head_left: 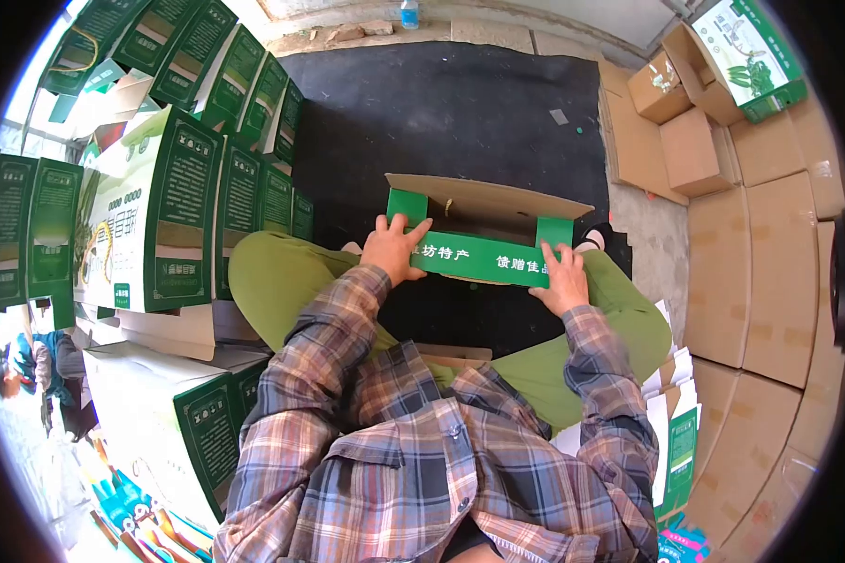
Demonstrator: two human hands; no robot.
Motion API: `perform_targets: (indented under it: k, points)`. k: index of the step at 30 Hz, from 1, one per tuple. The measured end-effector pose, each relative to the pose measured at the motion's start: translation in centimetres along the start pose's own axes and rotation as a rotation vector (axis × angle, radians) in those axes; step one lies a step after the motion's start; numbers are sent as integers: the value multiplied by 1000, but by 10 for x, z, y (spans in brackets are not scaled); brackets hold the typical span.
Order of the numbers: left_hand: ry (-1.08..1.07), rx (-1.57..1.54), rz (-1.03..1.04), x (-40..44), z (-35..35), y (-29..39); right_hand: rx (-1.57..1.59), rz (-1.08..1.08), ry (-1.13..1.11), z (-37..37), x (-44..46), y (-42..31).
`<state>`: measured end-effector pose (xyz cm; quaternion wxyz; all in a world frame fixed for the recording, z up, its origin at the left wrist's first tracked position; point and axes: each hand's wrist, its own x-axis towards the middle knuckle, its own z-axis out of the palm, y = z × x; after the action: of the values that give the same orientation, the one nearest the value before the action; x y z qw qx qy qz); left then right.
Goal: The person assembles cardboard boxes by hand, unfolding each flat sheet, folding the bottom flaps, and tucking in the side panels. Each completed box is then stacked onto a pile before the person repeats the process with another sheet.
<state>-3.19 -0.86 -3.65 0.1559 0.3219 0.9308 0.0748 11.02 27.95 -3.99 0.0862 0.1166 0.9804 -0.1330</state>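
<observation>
A green cardboard gift box [479, 255] with white Chinese lettering sits between my knees, its top open and a brown inner panel [498, 195] standing up at the far side. My left hand [396, 248] grips the box's left end, fingers over the green flap and thumb along the lettered panel. At the right end, my right hand [564, 280] holds the lettered panel by its corner, beside the right side flap [555, 231]. A bit of yellow cord [449, 206] shows inside the box. The bottom of the box is hidden.
Rows of green-and-white boxes [180, 211] stand stacked at my left. Brown cartons [775, 281] line the right side, with small open ones behind. Flat green-and-white boxes [678, 450] lie by my right hip. Black sheeting [441, 113] covers the floor; a blue bottle [409, 14] stands far off.
</observation>
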Motion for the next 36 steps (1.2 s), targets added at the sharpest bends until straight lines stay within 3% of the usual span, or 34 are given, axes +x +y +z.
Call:
perform_targets:
  k: [4,6,12,24,28,32,34,36]
  points:
    - [183,312,36,1,8,8,-88,23,29,7,2,-4]
    - [166,358,64,2,10,7,-89,34,33,10,2,-3]
    - [148,134,271,8,14,7,-101,61,-11,12,2,-6]
    - [175,-91,354,13,12,18,40,71,-12,-2,19,9]
    - [169,-212,223,7,14,24,98,38,102,-10,29,29]
    - [75,-429,86,-1,6,23,387,-136,439,-29,46,62]
    - [197,-506,79,-7,-4,26,578,-37,510,-70,35,47]
    - [240,-490,80,-14,-28,26,563,16,622,-96,30,55]
